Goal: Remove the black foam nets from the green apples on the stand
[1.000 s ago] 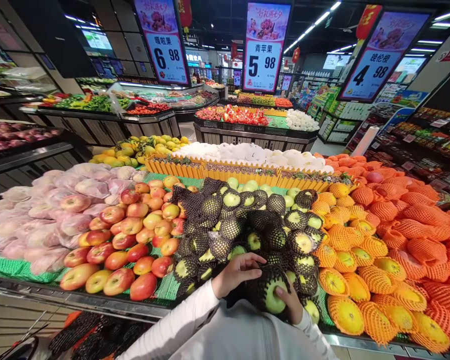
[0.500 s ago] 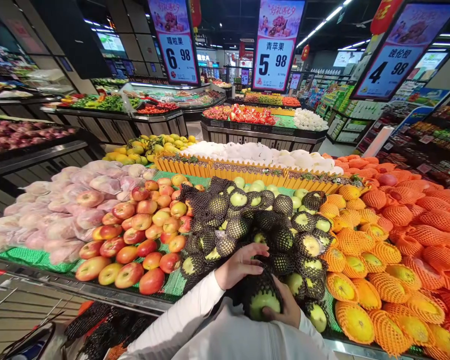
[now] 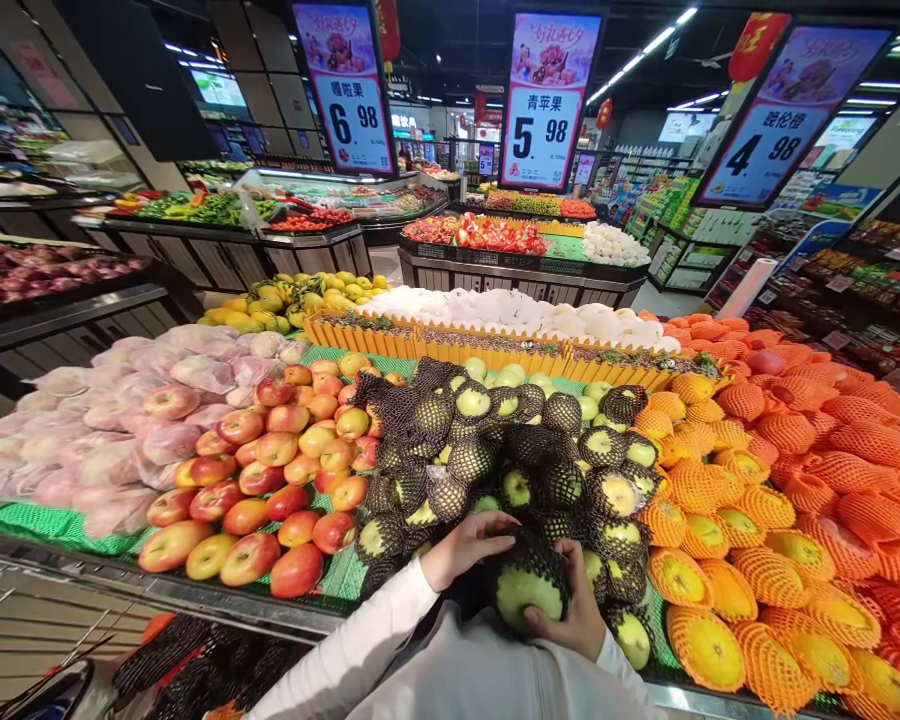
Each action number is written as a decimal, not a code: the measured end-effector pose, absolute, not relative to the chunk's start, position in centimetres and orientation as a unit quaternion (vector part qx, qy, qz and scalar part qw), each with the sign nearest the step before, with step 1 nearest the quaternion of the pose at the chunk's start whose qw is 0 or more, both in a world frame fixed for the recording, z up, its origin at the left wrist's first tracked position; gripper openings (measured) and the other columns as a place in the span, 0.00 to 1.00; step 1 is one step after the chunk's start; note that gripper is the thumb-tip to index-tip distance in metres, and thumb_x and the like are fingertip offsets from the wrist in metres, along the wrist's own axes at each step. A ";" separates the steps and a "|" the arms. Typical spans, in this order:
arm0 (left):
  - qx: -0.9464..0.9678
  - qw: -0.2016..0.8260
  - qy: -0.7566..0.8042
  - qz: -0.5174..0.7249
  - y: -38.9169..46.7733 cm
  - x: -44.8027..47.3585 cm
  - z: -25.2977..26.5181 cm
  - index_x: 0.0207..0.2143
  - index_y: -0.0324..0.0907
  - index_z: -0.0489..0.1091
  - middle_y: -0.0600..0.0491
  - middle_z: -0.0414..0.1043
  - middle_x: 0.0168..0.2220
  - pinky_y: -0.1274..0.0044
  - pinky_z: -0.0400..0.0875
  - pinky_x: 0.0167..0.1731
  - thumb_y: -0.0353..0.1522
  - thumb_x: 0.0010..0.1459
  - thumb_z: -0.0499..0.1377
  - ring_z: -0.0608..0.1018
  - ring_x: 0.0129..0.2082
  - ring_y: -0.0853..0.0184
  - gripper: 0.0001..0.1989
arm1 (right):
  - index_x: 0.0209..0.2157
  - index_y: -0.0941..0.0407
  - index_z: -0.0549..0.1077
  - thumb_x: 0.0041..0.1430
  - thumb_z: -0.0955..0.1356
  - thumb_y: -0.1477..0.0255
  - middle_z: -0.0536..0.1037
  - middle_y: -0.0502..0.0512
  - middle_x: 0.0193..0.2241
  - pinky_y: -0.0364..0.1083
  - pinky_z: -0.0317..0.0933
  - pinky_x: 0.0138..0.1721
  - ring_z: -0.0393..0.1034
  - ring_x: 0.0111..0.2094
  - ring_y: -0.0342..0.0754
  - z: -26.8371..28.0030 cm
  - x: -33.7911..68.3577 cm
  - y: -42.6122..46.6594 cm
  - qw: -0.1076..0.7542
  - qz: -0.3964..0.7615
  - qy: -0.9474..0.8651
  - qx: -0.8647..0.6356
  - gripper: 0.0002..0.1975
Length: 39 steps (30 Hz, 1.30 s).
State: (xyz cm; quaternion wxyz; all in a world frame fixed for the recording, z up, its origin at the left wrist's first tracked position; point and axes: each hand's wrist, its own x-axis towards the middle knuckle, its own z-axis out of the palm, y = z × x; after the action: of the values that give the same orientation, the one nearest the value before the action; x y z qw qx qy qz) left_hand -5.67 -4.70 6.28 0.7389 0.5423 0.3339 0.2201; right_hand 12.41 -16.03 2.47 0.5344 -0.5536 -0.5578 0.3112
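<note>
Close to my body at the front of the stand, I hold a green apple (image 3: 531,592) partly covered by a black foam net (image 3: 526,548). My right hand (image 3: 576,608) wraps round its right side, thumb across the bare lower skin. At the upper left of the apple, the bent fingers of my left hand (image 3: 471,545) grip the net; the thumb is hard to make out. Beyond my hands lies a heap of netted green apples (image 3: 469,462), with some black nets loose on top.
Red-yellow apples (image 3: 250,558) lie left of the heap, with bagged pale fruit (image 3: 187,372) farther left. Oranges in orange nets (image 3: 705,645) fill the right. A low yellow fence (image 3: 450,335) runs behind. A cart (image 3: 45,620) stands at lower left; price screens (image 3: 547,100) hang above.
My left hand has come down from above the apple onto its net. My right hand keeps its hold, its fingers now higher on the side. The view has shifted slightly.
</note>
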 end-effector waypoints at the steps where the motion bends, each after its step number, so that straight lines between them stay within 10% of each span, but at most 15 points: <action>1: 0.548 0.737 0.342 0.198 -4.8 -5.8 6.3 0.38 0.41 0.73 0.55 0.67 0.30 0.79 0.56 0.25 0.43 0.50 0.66 0.67 0.29 0.70 0.18 | 0.45 0.52 0.59 0.41 0.74 0.55 0.64 0.52 0.36 0.47 0.62 0.39 0.63 0.37 0.51 2.7 12.4 -16.0 0.536 0.305 -0.561 -0.552 0.33; 7: 0.551 0.760 0.282 0.199 -4.8 -6.6 7.6 0.24 0.40 0.59 0.61 0.54 0.23 0.78 0.47 0.25 0.44 0.45 0.69 0.57 0.24 0.75 0.23 | 0.42 0.52 0.60 0.42 0.74 0.56 0.63 0.50 0.33 0.45 0.60 0.36 0.61 0.34 0.49 3.6 12.4 -16.0 0.524 0.301 -0.595 -0.530 0.29; 15: 0.492 0.804 0.230 0.240 -5.1 -6.1 8.0 0.37 0.41 0.59 0.55 0.69 0.36 0.80 0.58 0.32 0.39 0.47 0.70 0.68 0.31 0.74 0.23 | 0.39 0.51 0.59 0.39 0.75 0.57 0.64 0.47 0.30 0.43 0.57 0.31 0.59 0.30 0.45 3.0 12.0 -16.2 0.462 0.398 -0.619 -0.496 0.29; 25: 0.653 0.667 0.259 0.249 -5.7 -6.6 7.2 0.48 0.41 0.70 0.46 0.71 0.46 0.75 0.66 0.40 0.44 0.59 0.59 0.73 0.43 0.64 0.20 | 0.45 0.52 0.67 0.46 0.72 0.53 0.72 0.53 0.39 0.49 0.64 0.43 0.67 0.41 0.52 1.8 12.8 -16.7 0.627 0.398 -0.362 -0.564 0.28; 31: 0.782 0.531 0.151 0.289 -7.1 -7.3 8.7 0.66 0.46 0.52 0.42 0.47 0.68 0.59 0.58 0.60 0.48 0.55 0.61 0.53 0.66 0.48 0.40 | 0.48 0.51 0.71 0.43 0.73 0.51 0.78 0.57 0.45 0.57 0.66 0.49 0.72 0.47 0.59 1.0 12.4 -16.3 0.669 0.528 -0.138 -0.505 0.31; 39: 0.816 0.471 0.186 0.279 -8.3 -5.2 5.5 0.67 0.45 0.43 0.41 0.51 0.67 0.60 0.55 0.64 0.43 0.41 0.71 0.59 0.65 0.52 0.56 | 0.41 0.52 0.77 0.51 0.68 0.48 0.79 0.58 0.48 0.60 0.62 0.58 0.68 0.56 0.63 1.7 10.5 -16.6 0.638 0.590 -0.190 -0.456 0.25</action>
State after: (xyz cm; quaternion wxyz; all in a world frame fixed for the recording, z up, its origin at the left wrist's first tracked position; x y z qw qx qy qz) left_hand -5.15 -8.28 5.53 0.4714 0.8157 0.1861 0.2788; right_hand 10.51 -16.65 1.68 0.6384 -0.4556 -0.1904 0.5905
